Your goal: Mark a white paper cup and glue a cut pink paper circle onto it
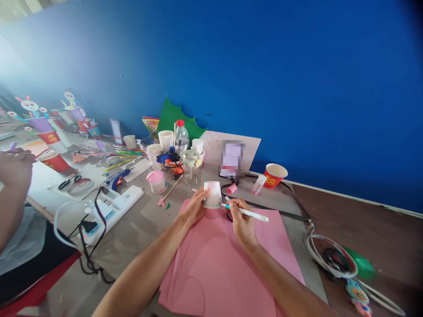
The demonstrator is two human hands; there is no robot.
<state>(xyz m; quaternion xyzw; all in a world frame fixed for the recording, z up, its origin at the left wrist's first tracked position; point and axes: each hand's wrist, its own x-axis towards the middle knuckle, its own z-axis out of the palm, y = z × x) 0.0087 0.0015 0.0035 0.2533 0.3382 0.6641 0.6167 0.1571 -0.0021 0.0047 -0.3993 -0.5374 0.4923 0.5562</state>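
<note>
My left hand [196, 206] grips a white paper cup [213, 193] from its left side, thumb on its wall. The cup is upside down and tapers upward, with a pink drawing near the top and teal marks along its lower rim. In my right hand [243, 224] is a white marker [254, 215], its teal tip at the cup's lower right. Whether the tip touches the cup I cannot tell. Pink paper sheets [231, 259] lie under both hands.
A glass jar [191, 169], a pink-topped cup [157, 181] and a glue stick [258, 185] stand beyond my hands. A red paper cup [275, 175] is at right. On the left are a power strip [114, 211], a glue gun [117, 177] and another person's hand [16, 165].
</note>
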